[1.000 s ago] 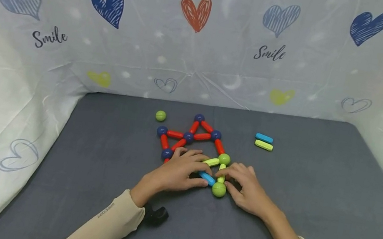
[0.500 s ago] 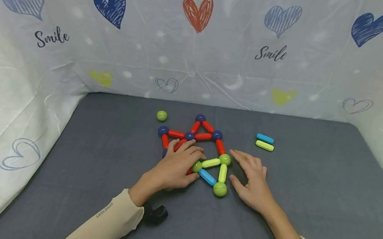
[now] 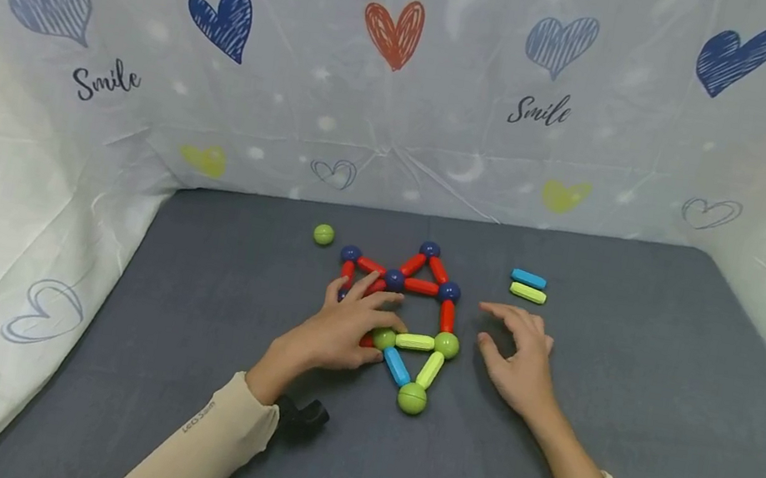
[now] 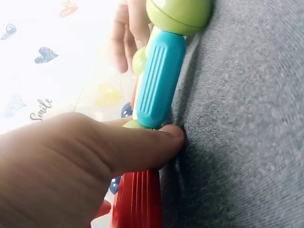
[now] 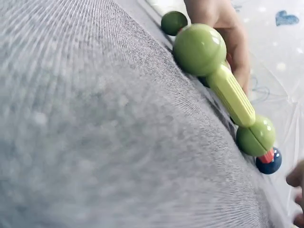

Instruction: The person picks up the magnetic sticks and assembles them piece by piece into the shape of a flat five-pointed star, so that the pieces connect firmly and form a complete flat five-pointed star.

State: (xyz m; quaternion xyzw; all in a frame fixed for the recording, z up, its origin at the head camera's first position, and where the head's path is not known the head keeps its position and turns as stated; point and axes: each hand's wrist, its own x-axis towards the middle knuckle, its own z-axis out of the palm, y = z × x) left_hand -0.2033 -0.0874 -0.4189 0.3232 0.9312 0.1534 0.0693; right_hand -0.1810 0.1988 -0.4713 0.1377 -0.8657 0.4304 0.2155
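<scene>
A ball-and-rod toy structure lies on the grey cloth, with blue balls [image 3: 395, 280] and red rods [image 3: 420, 287] at its far part. Its near triangle has green balls, two yellow-green rods [image 3: 430, 370] and a blue rod [image 3: 396, 366]. My left hand [image 3: 348, 333] pinches the triangle's left green ball [image 3: 384, 338]; in the left wrist view the thumb [image 4: 142, 145] crosses that ball beside the blue rod. The hand covers part of the structure's left side. My right hand [image 3: 521, 368] hovers apart to the right, fingers spread and holding nothing. The near green ball [image 5: 199, 50] looms in the right wrist view.
Behind the structure rests a loose green ball [image 3: 324, 234]. Toward the back right lie a loose blue rod [image 3: 529, 279] and a loose yellow-green rod [image 3: 528, 294]. A white curtain with printed hearts [image 3: 392, 33] hangs along the table's back edge.
My right hand has let go of the yellow-green rod and drawn off to the right. The structure has turned clockwise, its near ball swinging left, as my left hand shifted slightly left.
</scene>
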